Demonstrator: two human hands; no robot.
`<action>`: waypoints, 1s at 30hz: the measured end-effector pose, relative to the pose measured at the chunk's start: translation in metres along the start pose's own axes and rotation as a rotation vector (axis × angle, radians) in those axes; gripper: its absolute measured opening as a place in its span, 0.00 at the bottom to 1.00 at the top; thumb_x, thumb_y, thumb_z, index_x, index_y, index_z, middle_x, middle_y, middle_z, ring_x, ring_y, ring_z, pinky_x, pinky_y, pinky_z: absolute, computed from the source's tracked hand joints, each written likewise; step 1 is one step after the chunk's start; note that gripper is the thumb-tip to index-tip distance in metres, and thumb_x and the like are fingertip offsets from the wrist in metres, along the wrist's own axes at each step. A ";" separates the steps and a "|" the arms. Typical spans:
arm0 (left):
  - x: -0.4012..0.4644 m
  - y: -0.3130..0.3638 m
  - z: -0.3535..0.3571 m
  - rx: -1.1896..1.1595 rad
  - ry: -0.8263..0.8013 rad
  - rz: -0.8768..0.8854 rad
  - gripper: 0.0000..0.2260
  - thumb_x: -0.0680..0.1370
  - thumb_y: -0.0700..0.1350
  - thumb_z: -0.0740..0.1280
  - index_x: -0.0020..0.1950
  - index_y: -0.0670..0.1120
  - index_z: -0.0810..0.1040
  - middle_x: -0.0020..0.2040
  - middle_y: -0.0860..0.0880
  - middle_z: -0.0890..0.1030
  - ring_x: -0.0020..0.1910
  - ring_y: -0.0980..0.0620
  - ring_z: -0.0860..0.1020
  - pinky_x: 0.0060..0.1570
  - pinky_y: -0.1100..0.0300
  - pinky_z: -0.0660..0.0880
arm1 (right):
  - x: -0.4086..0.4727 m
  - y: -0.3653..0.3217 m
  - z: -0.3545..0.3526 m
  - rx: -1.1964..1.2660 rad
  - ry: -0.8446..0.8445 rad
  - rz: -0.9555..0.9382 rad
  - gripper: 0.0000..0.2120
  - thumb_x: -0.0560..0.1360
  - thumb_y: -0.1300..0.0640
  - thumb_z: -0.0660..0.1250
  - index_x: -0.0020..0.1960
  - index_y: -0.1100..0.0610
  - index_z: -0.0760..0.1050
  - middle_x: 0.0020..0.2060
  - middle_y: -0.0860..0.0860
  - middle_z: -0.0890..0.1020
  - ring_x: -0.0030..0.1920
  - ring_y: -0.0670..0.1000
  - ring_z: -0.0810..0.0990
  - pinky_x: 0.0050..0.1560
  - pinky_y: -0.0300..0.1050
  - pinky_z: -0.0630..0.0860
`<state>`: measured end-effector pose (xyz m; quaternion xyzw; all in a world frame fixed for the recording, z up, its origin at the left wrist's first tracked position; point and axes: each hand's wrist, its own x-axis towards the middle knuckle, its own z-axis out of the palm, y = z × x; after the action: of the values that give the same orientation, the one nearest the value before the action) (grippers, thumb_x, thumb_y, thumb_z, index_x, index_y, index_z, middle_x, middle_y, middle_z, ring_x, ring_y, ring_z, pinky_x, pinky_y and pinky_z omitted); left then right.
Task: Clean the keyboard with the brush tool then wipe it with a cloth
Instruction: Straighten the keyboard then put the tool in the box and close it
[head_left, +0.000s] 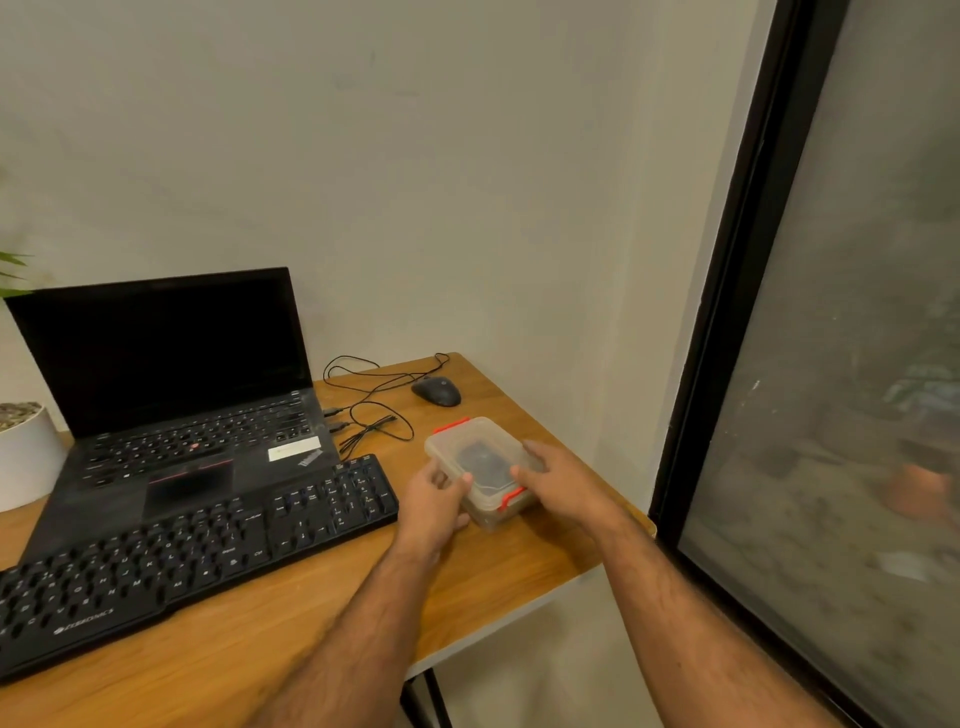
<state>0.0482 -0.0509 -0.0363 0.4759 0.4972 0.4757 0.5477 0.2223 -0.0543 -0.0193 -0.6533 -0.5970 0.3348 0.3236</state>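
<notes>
A black external keyboard (197, 551) lies along the front of the wooden desk (322, 623), in front of an open black laptop (171, 395). To its right stands a translucent plastic box (480, 460) with a closed lid and red clips; something dark shows inside, too blurred to name. My left hand (434, 501) grips the box's near left edge, thumb over the lid. My right hand (563, 480) holds the right side, fingers lying on the lid. No brush or cloth is visible outside the box.
A black mouse (436, 391) with a looped cable (374, 410) sits behind the box. A white plant pot (26, 452) stands at the far left. The desk's right edge runs close to a dark-framed glass panel (810, 364).
</notes>
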 end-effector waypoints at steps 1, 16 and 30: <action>0.002 0.001 0.001 -0.007 0.002 -0.008 0.24 0.82 0.39 0.64 0.77 0.49 0.64 0.67 0.50 0.77 0.51 0.56 0.79 0.49 0.53 0.81 | -0.002 -0.004 0.001 0.011 0.014 0.003 0.29 0.78 0.47 0.66 0.76 0.54 0.63 0.72 0.49 0.70 0.71 0.51 0.70 0.72 0.53 0.67; 0.081 0.014 0.041 -0.039 -0.038 -0.106 0.21 0.83 0.39 0.61 0.76 0.50 0.66 0.68 0.49 0.77 0.55 0.49 0.80 0.53 0.46 0.82 | 0.071 0.009 -0.012 -0.056 0.177 0.015 0.20 0.83 0.59 0.55 0.74 0.61 0.65 0.68 0.55 0.73 0.68 0.53 0.72 0.63 0.39 0.64; 0.090 0.020 0.043 0.167 -0.001 -0.053 0.17 0.84 0.43 0.61 0.73 0.47 0.69 0.57 0.53 0.77 0.53 0.51 0.79 0.51 0.49 0.82 | 0.089 0.010 -0.010 -0.148 0.251 0.006 0.18 0.81 0.58 0.56 0.69 0.63 0.70 0.65 0.60 0.76 0.64 0.58 0.74 0.61 0.43 0.69</action>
<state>0.0949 0.0385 -0.0226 0.5069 0.5472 0.4179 0.5187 0.2415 0.0338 -0.0268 -0.7140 -0.5730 0.2065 0.3454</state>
